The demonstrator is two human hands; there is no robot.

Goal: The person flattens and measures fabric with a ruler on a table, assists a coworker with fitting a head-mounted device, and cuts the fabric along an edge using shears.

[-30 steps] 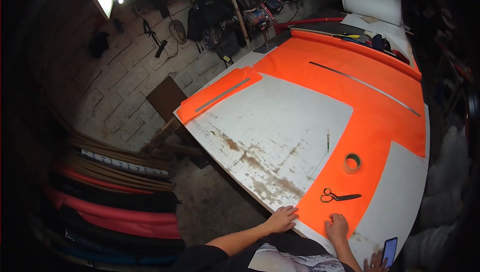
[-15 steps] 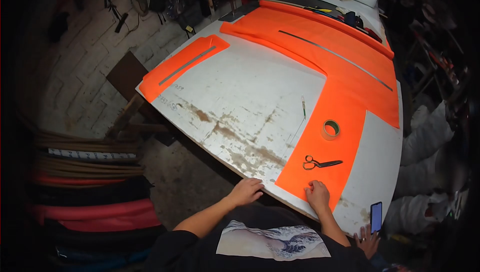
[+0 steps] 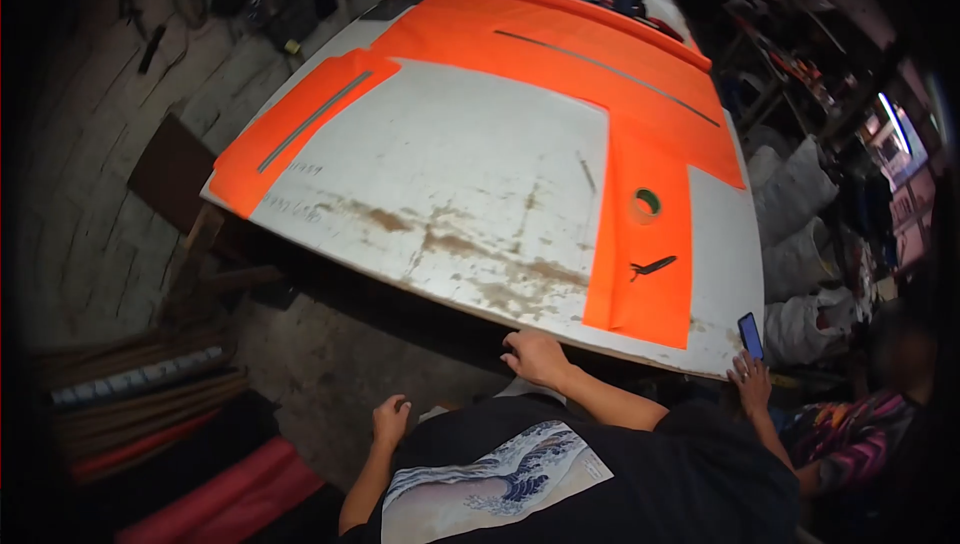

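Observation:
My left hand (image 3: 391,419) hangs off the table, low and left of my shirt front, fingers loosely curled and apart with nothing in them. Beyond the table's near edge, my right hand (image 3: 538,358) is in the air, fingers loosely bent and no object visible in it. Closest to it lies the lower end of the bright orange fabric (image 3: 652,306), spread over the white tabletop (image 3: 450,154) with a crease along its left side. Dark-bladed scissors (image 3: 656,267) rest on this fabric, and a roll of tape (image 3: 645,205) lies farther up.
Grey strips (image 3: 610,72) lie on the orange fabric. Another person's hand (image 3: 750,380) is at the right corner beside a phone (image 3: 750,335). White sacks (image 3: 800,254) stand to the right. Fabric rolls (image 3: 220,489) are stacked at lower left.
Both my hands have come away from the table; the right one left the orange fabric. The view has shifted, and a crease now shows along the fabric's left side.

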